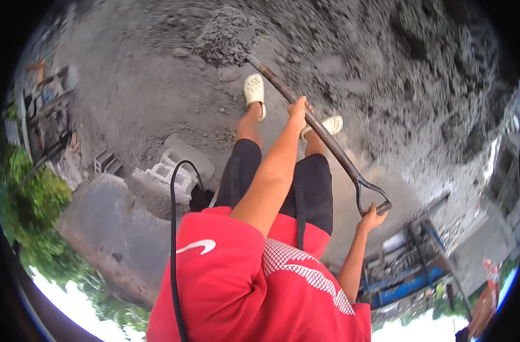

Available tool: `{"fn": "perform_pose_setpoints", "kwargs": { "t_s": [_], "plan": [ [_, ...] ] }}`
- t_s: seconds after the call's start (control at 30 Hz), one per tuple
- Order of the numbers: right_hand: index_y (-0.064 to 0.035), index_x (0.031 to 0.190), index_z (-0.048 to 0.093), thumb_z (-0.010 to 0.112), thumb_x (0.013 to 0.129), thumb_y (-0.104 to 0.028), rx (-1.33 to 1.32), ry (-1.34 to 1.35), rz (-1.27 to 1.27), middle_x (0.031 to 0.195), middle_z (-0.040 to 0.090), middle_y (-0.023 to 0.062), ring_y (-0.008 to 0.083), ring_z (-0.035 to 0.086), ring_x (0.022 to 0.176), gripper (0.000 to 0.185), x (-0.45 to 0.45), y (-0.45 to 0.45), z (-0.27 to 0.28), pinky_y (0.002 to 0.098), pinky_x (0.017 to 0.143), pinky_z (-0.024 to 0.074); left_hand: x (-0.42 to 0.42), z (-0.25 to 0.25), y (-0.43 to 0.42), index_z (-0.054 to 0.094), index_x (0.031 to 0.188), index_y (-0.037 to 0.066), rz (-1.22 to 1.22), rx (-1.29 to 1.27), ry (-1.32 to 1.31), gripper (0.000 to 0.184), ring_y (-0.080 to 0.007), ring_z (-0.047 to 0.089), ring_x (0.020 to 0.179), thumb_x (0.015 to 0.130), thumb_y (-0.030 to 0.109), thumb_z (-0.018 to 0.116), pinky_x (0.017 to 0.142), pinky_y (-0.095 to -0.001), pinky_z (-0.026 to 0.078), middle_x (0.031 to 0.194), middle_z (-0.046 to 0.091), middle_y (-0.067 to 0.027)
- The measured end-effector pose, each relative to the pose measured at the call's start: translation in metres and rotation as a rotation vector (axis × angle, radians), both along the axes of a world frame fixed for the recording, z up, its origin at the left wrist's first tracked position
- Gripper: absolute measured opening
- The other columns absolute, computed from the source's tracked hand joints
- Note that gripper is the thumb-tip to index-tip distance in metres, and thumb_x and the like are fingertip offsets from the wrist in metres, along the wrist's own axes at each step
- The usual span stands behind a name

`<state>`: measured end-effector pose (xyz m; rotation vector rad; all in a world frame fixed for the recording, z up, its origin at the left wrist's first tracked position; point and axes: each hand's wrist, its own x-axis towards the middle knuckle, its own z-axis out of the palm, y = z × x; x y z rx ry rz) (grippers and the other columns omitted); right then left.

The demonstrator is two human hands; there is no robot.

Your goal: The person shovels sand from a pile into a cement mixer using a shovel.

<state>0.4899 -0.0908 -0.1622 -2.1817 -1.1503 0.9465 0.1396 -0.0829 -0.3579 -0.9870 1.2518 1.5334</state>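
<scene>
Shovel [334, 147] slants above the ground [123, 91], head end at the grey mix [228, 40] (blade hidden; probably heavy there). Left hand [298, 109] wraps the shaft, right hand [373, 218] grips the D-handle [384, 207]: stiff tool, sensible holds.

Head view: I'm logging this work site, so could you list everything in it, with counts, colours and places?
Shovel: one, brown shaft, diagonal, upper centre to right
Lumpy material: one heap, grey, at shovel's far end
Loose ground: grey, top and right
Blocks: several, pale grey, left of legs
Flat slab: one, grey-brown, lower left
Framed object: one, partly blue, lower right
Cord: one, black, across shirt
Greenery: uncountable, green, mainly left edge
Clogs: two, cream, on feet
Shorts: black
Shirt: red
Left hand: one, on shaft
Right hand: one, on end grip
</scene>
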Motion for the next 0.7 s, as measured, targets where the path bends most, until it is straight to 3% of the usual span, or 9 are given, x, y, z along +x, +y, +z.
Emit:
{"fn": "perform_pose_setpoints", "kwargs": {
  "t_s": [0.13,0.2,0.37,0.43,0.5,0.57,0.6,0.67,0.7],
  "plan": [
    [-0.002,0.11,0.045,0.059,0.079,-0.001,0.13,0.332,0.307,0.07,0.05,0.0033,0.0095,0.047,0.05,0.034,-0.134,0.078,0.001,0.0247,0.043,0.0402,-0.168,0.12,-0.028,0.048,0.076,0.004,0.327,0.078,0.283,0.018,-0.0176,0.051,0.053,0.081,0.016,0.061,0.048,-0.0361,0.046,0.066,0.05,-0.006],
    [0.0001,0.118,0.046,0.062,0.076,-0.001,0.339,0.507,0.463,0.086,0.053,0.0051,0.0076,0.045,0.054,0.045,-0.206,0.093,-0.008,0.0245,0.044,0.0405,-0.238,0.214,-0.076,0.049,0.074,0.004,0.458,0.161,0.45,0.017,-0.0184,0.051,0.054,0.079,0.015,0.061,0.047,-0.0363,0.046,0.062,0.049,-0.0065],
    [-0.0046,0.107,0.045,0.064,0.077,0.001,-0.036,1.055,0.597,0.077,0.053,0.0043,0.0114,0.051,0.056,0.035,-0.364,-0.016,0.172,0.0271,0.053,0.046,-0.3,0.488,-0.256,0.045,0.06,0.009,0.686,0.067,0.894,0.02,-0.0168,0.047,0.047,0.074,0.016,0.057,0.05,-0.0312,0.045,0.055,0.046,-0.0054],
    [-0.0038,0.097,0.047,0.064,0.076,0.0,-0.173,1.221,0.85,0.074,0.056,0.0066,0.0155,0.055,0.057,0.026,-0.389,-0.052,0.212,0.029,0.059,0.0463,-0.311,0.545,-0.344,0.045,0.059,0.01,0.74,0.201,1.176,0.021,-0.0152,0.047,0.047,0.074,0.016,0.058,0.051,-0.0297,0.046,0.054,0.046,-0.003],
    [-0.0003,0.077,0.058,0.067,0.073,-0.001,-0.243,1.16,1.29,0.066,0.059,0.0059,0.0137,0.058,0.06,0.011,-0.419,-0.072,0.261,0.0255,0.059,0.0475,-0.319,0.589,-0.424,0.049,0.068,0.008,0.874,0.23,1.258,0.015,-0.0145,0.047,0.048,0.074,0.015,0.061,0.051,-0.0285,0.046,0.056,0.047,-0.0039],
    [-0.0012,0.073,0.061,0.073,0.072,-0.008,-0.145,0.995,1.781,0.069,0.061,0.0022,0.0083,0.055,0.06,0.014,-0.454,-0.092,0.294,0.023,0.056,0.0457,-0.316,0.607,-0.501,0.049,0.072,0.006,0.994,0.318,1.225,0.013,-0.0148,0.049,0.051,0.074,0.013,0.06,0.051,-0.0287,0.046,0.06,0.05,-0.0052],
    [-0.0008,0.078,0.06,0.076,0.071,-0.013,-0.007,1.155,1.846,0.068,0.061,0.0011,0.0071,0.055,0.062,0.022,-0.472,-0.112,0.294,0.0245,0.057,0.0461,-0.318,0.6,-0.55,0.049,0.071,0.006,1.027,0.422,1.174,0.013,-0.0152,0.05,0.051,0.074,0.013,0.06,0.051,-0.0288,0.046,0.061,0.051,-0.0055],
    [-0.0035,0.091,0.056,0.078,0.068,-0.014,0.342,1.191,2.103,0.072,0.061,0.0085,0.0175,0.059,0.064,0.034,-0.491,-0.139,0.329,0.0306,0.06,0.048,-0.293,0.568,-0.607,0.049,0.069,0.007,0.839,0.018,1.358,0.015,-0.016,0.05,0.049,0.075,0.014,0.06,0.051,-0.0292,0.047,0.06,0.052,-0.0052],
    [-0.0043,0.087,0.056,0.077,0.065,-0.011,0.322,1.256,2.137,0.076,0.06,0.0113,0.0252,0.06,0.065,0.031,-0.497,-0.155,0.32,0.0329,0.061,0.0486,-0.28,0.548,-0.614,0.048,0.067,0.008,0.867,-0.145,1.258,0.016,-0.0158,0.049,0.049,0.075,0.015,0.06,0.05,-0.0291,0.047,0.058,0.05,-0.0041]
  ]
}}
